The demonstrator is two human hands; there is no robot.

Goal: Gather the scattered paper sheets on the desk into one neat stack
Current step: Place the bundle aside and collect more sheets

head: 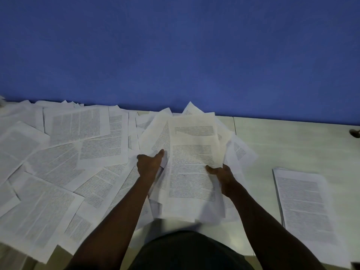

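Clearly both hands are busy with one loose bundle [191, 164] of printed sheets, lifted off the bench [282, 141] and tilted toward the person so the print faces up. The left hand [149, 165] grips the bundle's left edge, thumb lying across the top sheet and fingers hidden beneath. The right hand [221, 172] grips the right edge the same way, thumb on top. Holding it at both sides looks meant to keep the fanned sheets from sliding apart: their corners stick out at several angles above and to the right of the bundle, so it is gathered but not yet squared.

Just right of the bundle, well apart from it, a stack [305, 203] lies flat on the bench with its edges nearly in line. I judge this to be the growing pile where the bundle belongs, set on bare bench so that no loose paper mixes with it.

Left of the bundle, the scattered sheets [64, 162] overlap one another at all angles, reaching back to the blue wall [175, 45] and forward to the bench's near edge. Much of the task seems left to do.

The bundle probably needs tapping on edge to align it before it joins the stack; thin paper held this loosely may slip or crease. A small dark thing [355, 133] sits at the far right, too cropped to name.
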